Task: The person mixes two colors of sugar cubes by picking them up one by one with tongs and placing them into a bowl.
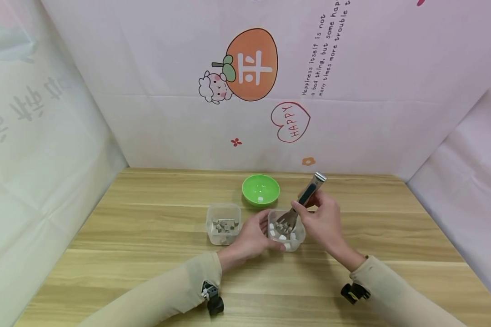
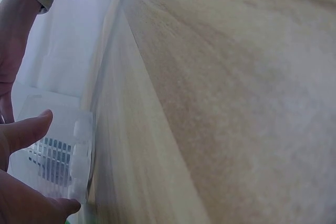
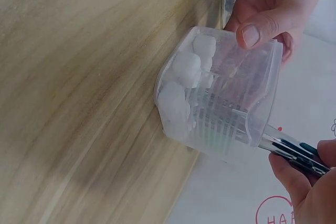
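My left hand (image 1: 251, 237) grips the left side of a clear plastic container (image 1: 300, 235), its thumb at the front. White pieces (image 3: 176, 98), like marshmallows or foam cubes, lie along the container's bottom. My right hand (image 1: 322, 220) pinches metal tongs (image 1: 309, 193) with dark grip inserts by the handle. Their slotted heads (image 1: 287, 221) reach down inside the container among the white pieces. Whether a piece is between the heads cannot be made out. Behind the container sits a green bowl (image 1: 253, 185) with one white piece (image 1: 260, 199) in it.
Left of my left hand stands a second clear container (image 1: 209, 222) with small grey-brown pieces (image 1: 226, 225). A printed white backdrop (image 1: 167, 131) rises behind the wooden table (image 1: 155, 231), with white sheets at both sides.
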Demonstrator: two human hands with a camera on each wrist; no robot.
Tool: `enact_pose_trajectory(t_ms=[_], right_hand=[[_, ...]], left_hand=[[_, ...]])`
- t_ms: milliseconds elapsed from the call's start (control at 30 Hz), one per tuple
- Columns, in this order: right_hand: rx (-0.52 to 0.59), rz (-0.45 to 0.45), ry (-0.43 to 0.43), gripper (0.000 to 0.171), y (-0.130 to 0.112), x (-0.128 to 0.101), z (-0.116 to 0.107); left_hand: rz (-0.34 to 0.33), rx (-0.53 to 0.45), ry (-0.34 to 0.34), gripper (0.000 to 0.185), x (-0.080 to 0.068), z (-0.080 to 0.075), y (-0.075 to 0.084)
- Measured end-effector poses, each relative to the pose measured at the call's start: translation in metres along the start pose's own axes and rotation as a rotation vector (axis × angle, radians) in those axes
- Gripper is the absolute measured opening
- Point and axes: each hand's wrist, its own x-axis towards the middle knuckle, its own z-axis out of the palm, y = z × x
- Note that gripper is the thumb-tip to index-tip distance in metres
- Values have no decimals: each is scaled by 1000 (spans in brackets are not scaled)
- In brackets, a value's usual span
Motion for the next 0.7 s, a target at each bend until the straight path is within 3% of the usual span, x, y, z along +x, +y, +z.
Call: enact_pose_trajectory(t_ms=[700], right_hand=[[13, 17, 21, 17, 2, 1, -4]], left_hand=[[3, -13, 0, 107, -1, 0, 1]])
